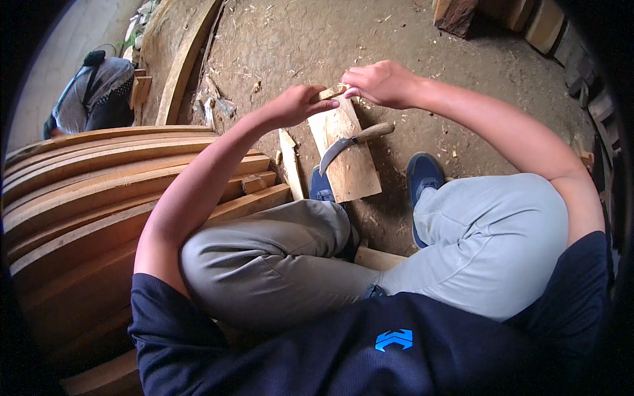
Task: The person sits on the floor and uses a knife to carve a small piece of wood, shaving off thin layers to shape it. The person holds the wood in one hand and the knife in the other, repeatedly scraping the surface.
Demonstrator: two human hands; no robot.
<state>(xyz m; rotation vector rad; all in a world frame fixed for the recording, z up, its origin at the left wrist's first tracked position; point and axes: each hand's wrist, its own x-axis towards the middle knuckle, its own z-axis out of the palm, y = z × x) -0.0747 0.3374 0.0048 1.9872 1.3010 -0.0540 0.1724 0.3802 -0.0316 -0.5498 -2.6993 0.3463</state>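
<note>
Both of my hands meet beyond the far end of a pale wooden board (353, 173) between my feet. My left hand (298, 107) is closed round a thin strip of wood (331, 94). At the strip's other end my right hand (384, 84) pinches with thumb and fingers; part of the strip is hidden by them. On the board lies a sickle (338, 147), its curved blade toward my left foot and its wooden handle reaching past the board's right edge. Neither hand touches it.
Long planks (99, 178) are stacked at my left, close to my left arm. Wood offcuts (289, 162) and shavings lie on the dirt floor (284, 39). Another person (99, 92) is bent over at far left. Timber blocks (456, 14) stand at far right.
</note>
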